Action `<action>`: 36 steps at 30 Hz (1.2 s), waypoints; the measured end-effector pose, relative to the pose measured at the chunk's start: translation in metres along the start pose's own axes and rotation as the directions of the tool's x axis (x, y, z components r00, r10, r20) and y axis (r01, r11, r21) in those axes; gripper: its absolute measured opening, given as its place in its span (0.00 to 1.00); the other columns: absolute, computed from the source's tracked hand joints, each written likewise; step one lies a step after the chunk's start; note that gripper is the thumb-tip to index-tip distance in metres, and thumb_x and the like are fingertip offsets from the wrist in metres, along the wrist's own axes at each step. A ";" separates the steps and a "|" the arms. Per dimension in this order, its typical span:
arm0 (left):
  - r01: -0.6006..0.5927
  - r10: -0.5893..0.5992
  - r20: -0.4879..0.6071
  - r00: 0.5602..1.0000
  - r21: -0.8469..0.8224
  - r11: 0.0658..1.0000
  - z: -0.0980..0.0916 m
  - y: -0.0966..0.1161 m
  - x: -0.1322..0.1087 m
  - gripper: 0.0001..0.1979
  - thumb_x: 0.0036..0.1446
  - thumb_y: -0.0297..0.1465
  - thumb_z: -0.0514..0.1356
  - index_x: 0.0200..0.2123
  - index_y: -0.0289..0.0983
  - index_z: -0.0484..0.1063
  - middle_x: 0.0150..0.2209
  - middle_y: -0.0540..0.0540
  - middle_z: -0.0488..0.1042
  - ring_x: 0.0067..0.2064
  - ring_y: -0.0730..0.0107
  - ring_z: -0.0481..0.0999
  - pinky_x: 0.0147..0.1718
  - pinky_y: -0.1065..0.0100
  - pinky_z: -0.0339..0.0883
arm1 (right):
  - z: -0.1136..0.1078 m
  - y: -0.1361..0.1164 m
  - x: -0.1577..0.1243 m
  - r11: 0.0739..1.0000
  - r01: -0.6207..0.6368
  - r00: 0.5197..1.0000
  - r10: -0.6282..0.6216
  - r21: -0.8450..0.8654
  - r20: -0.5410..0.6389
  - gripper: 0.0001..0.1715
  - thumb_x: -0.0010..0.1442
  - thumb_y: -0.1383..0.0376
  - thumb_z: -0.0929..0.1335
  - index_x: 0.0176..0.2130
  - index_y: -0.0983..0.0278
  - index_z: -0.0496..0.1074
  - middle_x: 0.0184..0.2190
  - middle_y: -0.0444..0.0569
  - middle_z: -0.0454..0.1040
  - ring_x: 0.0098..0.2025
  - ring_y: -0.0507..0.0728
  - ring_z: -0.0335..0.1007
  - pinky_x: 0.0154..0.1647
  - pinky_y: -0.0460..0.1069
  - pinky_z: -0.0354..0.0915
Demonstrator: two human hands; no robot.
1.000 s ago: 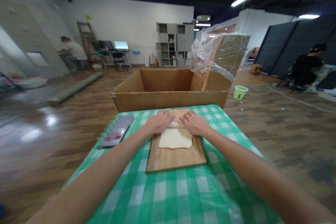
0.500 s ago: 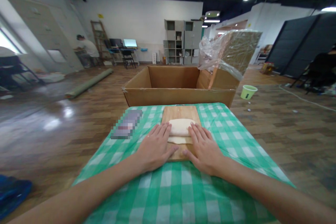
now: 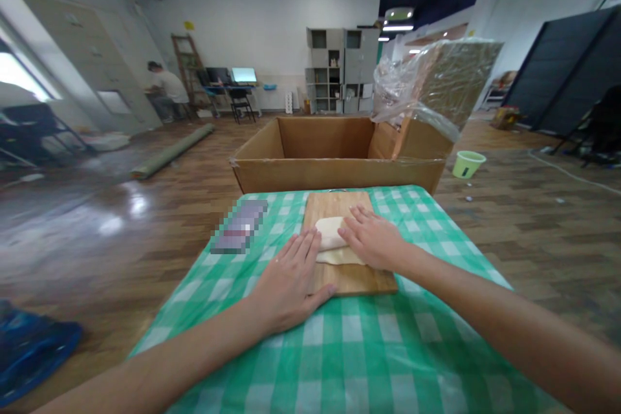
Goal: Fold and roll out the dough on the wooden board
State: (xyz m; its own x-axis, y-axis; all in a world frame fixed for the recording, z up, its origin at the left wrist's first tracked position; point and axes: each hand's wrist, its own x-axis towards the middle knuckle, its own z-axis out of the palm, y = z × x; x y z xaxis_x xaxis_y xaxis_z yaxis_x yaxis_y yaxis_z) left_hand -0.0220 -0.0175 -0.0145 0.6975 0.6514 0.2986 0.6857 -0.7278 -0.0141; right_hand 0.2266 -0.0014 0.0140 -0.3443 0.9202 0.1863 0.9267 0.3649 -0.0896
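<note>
A pale piece of dough (image 3: 332,239), folded over on itself, lies across a wooden cutting board (image 3: 334,205). My left hand (image 3: 291,275) rests at its left end, fingers stretched out flat and thumb reaching over the board's lower part. On the other side, my right hand (image 3: 372,236) lies over the dough's right end, its fingers extended and angled to the left across the top. That right end is hidden under the hand. Neither hand is wrapped round the dough. Beneath the board is a green and white checked tablecloth (image 3: 359,349).
A blurred-out flat rectangular object (image 3: 240,226) lies on the cloth at the left. Beyond the table stands a large open cardboard box (image 3: 334,173), with a plastic-wrapped panel (image 3: 456,87) at its right. A light green bucket (image 3: 468,165) is on the floor. Someone sits far left.
My right hand has shifted up and over the dough's right end, turning its fingers leftward and uncovering the board's lower right corner. My left hand stays at the left end.
</note>
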 end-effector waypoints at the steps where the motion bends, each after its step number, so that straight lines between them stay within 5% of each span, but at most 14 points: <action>1: -0.004 0.004 0.008 1.000 0.000 1.000 -0.002 0.001 -0.002 0.47 0.66 0.59 0.51 0.73 0.28 0.53 0.73 0.29 0.56 0.74 0.44 0.55 0.72 0.47 0.51 | 0.003 -0.002 0.003 1.000 0.010 1.000 -0.010 -0.023 0.005 0.34 0.77 0.53 0.51 0.62 0.70 0.71 0.71 0.65 0.60 0.76 0.67 0.49 0.72 0.63 0.52; 6: -0.005 0.007 0.107 0.994 -0.022 1.000 -0.015 -0.001 0.006 0.46 0.68 0.58 0.46 0.71 0.25 0.57 0.73 0.29 0.55 0.75 0.47 0.54 0.73 0.49 0.47 | 0.021 -0.015 -0.005 0.998 0.002 1.000 -0.003 -0.057 -0.019 0.35 0.78 0.55 0.51 0.68 0.74 0.65 0.71 0.67 0.60 0.75 0.69 0.49 0.72 0.65 0.53; 11: 0.039 -0.017 0.203 0.979 -0.103 0.994 -0.014 -0.012 0.045 0.41 0.72 0.54 0.38 0.70 0.28 0.61 0.72 0.31 0.60 0.74 0.51 0.58 0.72 0.50 0.48 | 0.028 -0.021 -0.026 1.000 0.012 0.996 -0.011 0.005 -0.087 0.35 0.77 0.54 0.53 0.70 0.72 0.62 0.72 0.63 0.60 0.77 0.69 0.43 0.72 0.66 0.55; 17: -0.113 0.149 0.234 0.961 -0.161 0.981 -0.004 -0.020 0.080 0.33 0.74 0.51 0.40 0.69 0.38 0.63 0.72 0.38 0.61 0.75 0.56 0.56 0.71 0.52 0.48 | 0.025 -0.024 -0.034 0.995 0.101 0.984 -0.096 0.028 -0.149 0.30 0.77 0.58 0.56 0.70 0.67 0.63 0.73 0.59 0.58 0.77 0.68 0.45 0.73 0.67 0.54; 28: -0.098 0.114 0.185 0.976 -0.091 0.991 -0.015 0.015 0.006 0.49 0.65 0.60 0.50 0.75 0.30 0.49 0.75 0.29 0.47 0.77 0.45 0.47 0.71 0.48 0.50 | 0.021 -0.042 -0.091 0.960 0.264 0.958 -0.250 0.093 -0.138 0.49 0.72 0.45 0.59 0.77 0.71 0.44 0.77 0.61 0.44 0.78 0.69 0.32 0.77 0.66 0.41; 36: -0.098 0.111 0.142 0.984 -0.096 0.991 -0.013 0.021 -0.007 0.49 0.65 0.60 0.51 0.76 0.31 0.47 0.76 0.30 0.46 0.77 0.43 0.46 0.72 0.44 0.49 | 0.018 -0.046 -0.101 0.951 0.294 0.943 -0.272 0.096 -0.193 0.47 0.71 0.48 0.62 0.76 0.71 0.48 0.75 0.63 0.51 0.77 0.70 0.42 0.75 0.66 0.48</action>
State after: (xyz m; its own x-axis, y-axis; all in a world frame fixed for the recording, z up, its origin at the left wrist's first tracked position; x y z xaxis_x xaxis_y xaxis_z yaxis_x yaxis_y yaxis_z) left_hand -0.0153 -0.0404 -0.0046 0.7917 0.5905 0.1566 0.5909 -0.8052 0.0488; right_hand 0.2166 -0.1088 -0.0185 -0.5476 0.7408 0.3891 0.7654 0.6314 -0.1247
